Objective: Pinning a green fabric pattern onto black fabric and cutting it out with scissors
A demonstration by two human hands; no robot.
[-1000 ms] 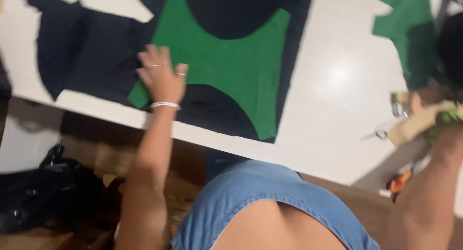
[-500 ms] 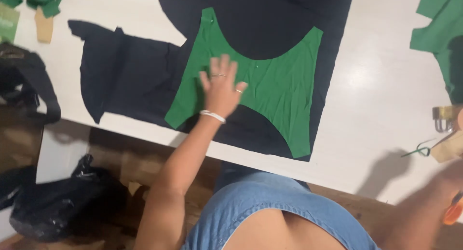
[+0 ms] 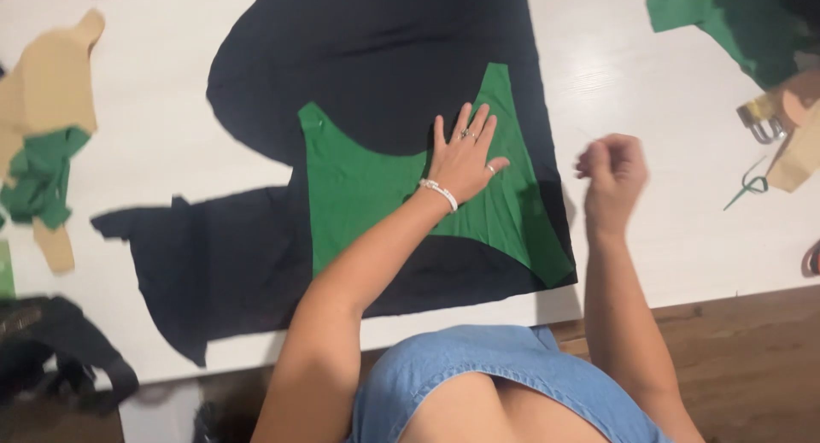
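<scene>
this looks like my sewing or cutting room. i'm standing at a broad white table (image 3: 649,93) over a wooden floor (image 3: 752,366), with a big sheet of black fabric (image 3: 384,58) spread flat and a green cut garment piece (image 3: 367,195) laid on top. tan paper pattern pieces (image 3: 47,84) and green fabric scraps (image 3: 38,178) lie at the table's edge, and more green cloth (image 3: 717,16) sits in the far corner.

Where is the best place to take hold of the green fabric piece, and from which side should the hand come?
Probably the right strap tip of the green fabric piece, approached from the right: it is narrow, lies flat on the black cloth, and the left hand does not cover it. The right hand hovers nearby.
</scene>
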